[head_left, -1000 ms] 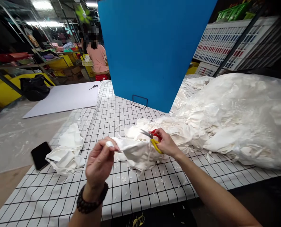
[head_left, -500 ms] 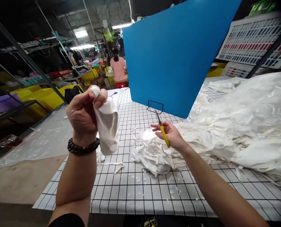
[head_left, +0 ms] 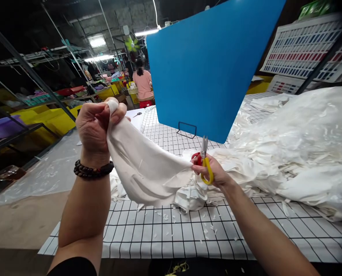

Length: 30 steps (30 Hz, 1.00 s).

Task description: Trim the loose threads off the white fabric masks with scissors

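A piece of white cloth (head_left: 147,168) hangs stretched between my two hands above the table. My left hand (head_left: 97,122), raised at the left with a beaded bracelet on its wrist, pinches one upper corner. My right hand (head_left: 212,168) grips the cloth's other end between thumb and fingers. That same hand also holds scissors (head_left: 207,168) with one yellow and one red handle, blades pointing up and slightly apart. Beneath the cloth's right end lies a crumpled heap of white pieces (head_left: 190,197).
A large blue board (head_left: 199,76) stands on a wire holder (head_left: 187,129) on the checked tabletop (head_left: 136,234). White cloth and plastic (head_left: 309,153) are piled at the right. Small white scraps lie in front. A person in pink (head_left: 143,84) sits far back.
The cloth, which hung from my left hand alone, is now spread out to my right hand. My right hand has taken its end, and the red scissor handle now shows.
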{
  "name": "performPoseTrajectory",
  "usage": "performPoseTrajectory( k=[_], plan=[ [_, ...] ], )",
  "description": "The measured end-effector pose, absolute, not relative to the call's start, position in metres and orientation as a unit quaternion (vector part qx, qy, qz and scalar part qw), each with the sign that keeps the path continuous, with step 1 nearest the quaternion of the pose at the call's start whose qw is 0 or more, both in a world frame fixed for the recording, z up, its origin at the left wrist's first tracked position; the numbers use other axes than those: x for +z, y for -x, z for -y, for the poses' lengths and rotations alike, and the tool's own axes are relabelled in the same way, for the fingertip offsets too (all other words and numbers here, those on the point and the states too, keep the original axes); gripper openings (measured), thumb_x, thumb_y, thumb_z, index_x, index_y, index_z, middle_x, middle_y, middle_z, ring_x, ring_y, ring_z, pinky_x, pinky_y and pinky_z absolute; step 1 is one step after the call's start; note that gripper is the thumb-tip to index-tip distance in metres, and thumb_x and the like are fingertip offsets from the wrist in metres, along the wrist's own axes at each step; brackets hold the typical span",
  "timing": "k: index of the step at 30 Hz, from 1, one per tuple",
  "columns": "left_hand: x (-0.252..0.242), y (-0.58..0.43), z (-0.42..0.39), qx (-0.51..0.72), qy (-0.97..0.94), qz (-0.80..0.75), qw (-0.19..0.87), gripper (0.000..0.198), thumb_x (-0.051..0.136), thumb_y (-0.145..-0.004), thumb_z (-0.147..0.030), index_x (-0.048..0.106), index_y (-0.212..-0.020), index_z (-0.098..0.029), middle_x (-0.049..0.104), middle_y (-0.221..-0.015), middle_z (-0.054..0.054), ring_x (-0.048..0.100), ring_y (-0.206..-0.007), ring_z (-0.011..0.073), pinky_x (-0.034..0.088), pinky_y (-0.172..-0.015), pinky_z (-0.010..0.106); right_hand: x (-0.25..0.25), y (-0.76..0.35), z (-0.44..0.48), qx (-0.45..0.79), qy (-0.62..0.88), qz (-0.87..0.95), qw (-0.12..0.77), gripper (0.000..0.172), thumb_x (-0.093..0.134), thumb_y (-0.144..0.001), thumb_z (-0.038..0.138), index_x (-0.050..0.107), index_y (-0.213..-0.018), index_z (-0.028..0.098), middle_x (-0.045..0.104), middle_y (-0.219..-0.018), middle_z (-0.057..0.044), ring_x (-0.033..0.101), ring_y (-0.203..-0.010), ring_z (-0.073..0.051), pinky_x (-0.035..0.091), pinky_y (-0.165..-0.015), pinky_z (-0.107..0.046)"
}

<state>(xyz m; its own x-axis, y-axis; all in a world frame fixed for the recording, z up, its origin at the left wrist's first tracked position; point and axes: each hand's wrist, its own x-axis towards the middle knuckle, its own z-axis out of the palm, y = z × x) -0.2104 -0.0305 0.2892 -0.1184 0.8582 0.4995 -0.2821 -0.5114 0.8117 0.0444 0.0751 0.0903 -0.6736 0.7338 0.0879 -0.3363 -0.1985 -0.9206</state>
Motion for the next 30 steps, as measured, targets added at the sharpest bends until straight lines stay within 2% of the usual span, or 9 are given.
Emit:
performPoseTrajectory(
  k=[2, 6, 9, 12, 17, 20, 25, 27, 30],
  plan=[
    [0.283, 0.218, 0.027, 0.681, -0.522, -0.297, 0.418, 0.014, 0.050, -0.072, -0.022, 0.043, -0.060, -0.017, 0.032, -0.057, -0.003, 0.031, -0.046, 0.0078, 0.032, -0.044, 0.019, 0.098, -0.063, -0.077, 0.745, 0.194, 0.528, 0.358, 0.039, 0.084, -0.063, 0.020, 0.056, -0.090, 0.020, 0.063, -0.081, 0.002, 0.055, -0.061, -0.009, 0.046, -0.055, -0.023],
    [0.266, 0.233, 0.009, 0.655, -0.557, -0.354, 0.368, 0.012, 0.050, -0.068, -0.018, 0.050, -0.056, -0.016, 0.045, -0.055, 0.003, 0.044, -0.052, 0.0116, 0.033, -0.044, 0.021, 0.111, -0.083, -0.060, 0.743, 0.172, 0.553, 0.334, 0.036, 0.082, -0.068, 0.016, 0.055, -0.091, 0.021, 0.064, -0.082, 0.002, 0.059, -0.070, -0.010, 0.048, -0.064, -0.024],
    [0.254, 0.242, -0.004, 0.645, -0.568, -0.381, 0.341, 0.015, 0.049, -0.067, -0.019, 0.053, -0.053, -0.016, 0.053, -0.056, 0.006, 0.050, -0.054, 0.0144, 0.037, -0.047, 0.023, 0.113, -0.087, -0.038, 0.755, 0.117, 0.599, 0.239, 0.034, 0.080, -0.071, 0.015, 0.053, -0.092, 0.021, 0.067, -0.087, 0.000, 0.061, -0.072, -0.012, 0.049, -0.064, -0.027],
    [0.246, 0.242, -0.006, 0.660, -0.559, -0.376, 0.332, 0.020, 0.051, -0.069, -0.025, 0.051, -0.050, -0.018, 0.052, -0.054, 0.006, 0.050, -0.052, 0.0147, 0.040, -0.047, 0.023, 0.106, -0.083, -0.026, 0.755, 0.102, 0.622, 0.181, 0.034, 0.080, -0.071, 0.016, 0.051, -0.090, 0.020, 0.071, -0.096, -0.005, 0.061, -0.070, -0.012, 0.049, -0.061, -0.027],
    [0.254, 0.222, 0.005, 0.624, -0.584, -0.344, 0.390, 0.031, 0.062, -0.064, -0.037, 0.046, -0.045, -0.019, 0.045, -0.046, 0.002, 0.043, -0.041, 0.0123, 0.036, -0.038, 0.023, 0.091, -0.045, -0.037, 0.748, 0.160, 0.573, 0.295, 0.033, 0.077, -0.074, 0.023, 0.049, -0.091, 0.023, 0.069, -0.113, -0.006, 0.064, -0.080, -0.015, 0.051, -0.066, -0.031],
    [0.267, 0.210, 0.010, 0.596, -0.600, -0.333, 0.418, 0.035, 0.066, -0.059, -0.039, 0.043, -0.042, -0.019, 0.042, -0.042, 0.001, 0.041, -0.038, 0.0112, 0.034, -0.035, 0.023, 0.084, -0.003, -0.041, 0.766, 0.148, 0.559, 0.282, 0.039, 0.081, -0.069, 0.026, 0.047, -0.087, 0.024, 0.064, -0.120, -0.005, 0.060, -0.068, -0.011, 0.049, -0.058, -0.027],
    [0.276, 0.214, 0.009, 0.603, -0.597, -0.325, 0.417, 0.034, 0.064, -0.062, -0.039, 0.042, -0.044, -0.018, 0.044, -0.045, 0.001, 0.039, -0.036, 0.0094, 0.034, -0.033, 0.022, 0.063, 0.052, -0.023, 0.773, 0.171, 0.542, 0.281, 0.053, 0.092, -0.049, 0.025, 0.049, -0.081, 0.021, 0.066, -0.094, 0.001, 0.062, -0.081, -0.015, 0.055, -0.070, -0.030],
    [0.273, 0.225, 0.007, 0.621, -0.585, -0.322, 0.411, 0.030, 0.063, -0.061, -0.036, 0.044, -0.046, -0.018, 0.044, -0.047, 0.000, 0.039, -0.037, 0.0092, 0.034, -0.033, 0.022, 0.054, 0.051, -0.012, 0.771, 0.200, 0.520, 0.310, 0.052, 0.091, -0.051, 0.028, 0.048, -0.081, 0.021, 0.064, -0.085, 0.003, 0.062, -0.077, -0.014, 0.055, -0.065, -0.028],
    [0.265, 0.245, 0.005, 0.644, -0.559, -0.327, 0.408, 0.028, 0.062, -0.061, -0.035, 0.043, -0.048, -0.019, 0.042, -0.048, -0.001, 0.036, -0.037, 0.0089, 0.032, -0.032, 0.021, 0.049, 0.021, -0.003, 0.770, 0.239, 0.479, 0.349, 0.046, 0.085, -0.063, 0.034, 0.045, -0.084, 0.023, 0.061, -0.086, 0.003, 0.062, -0.074, -0.014, 0.051, -0.055, -0.023]
  ],
)
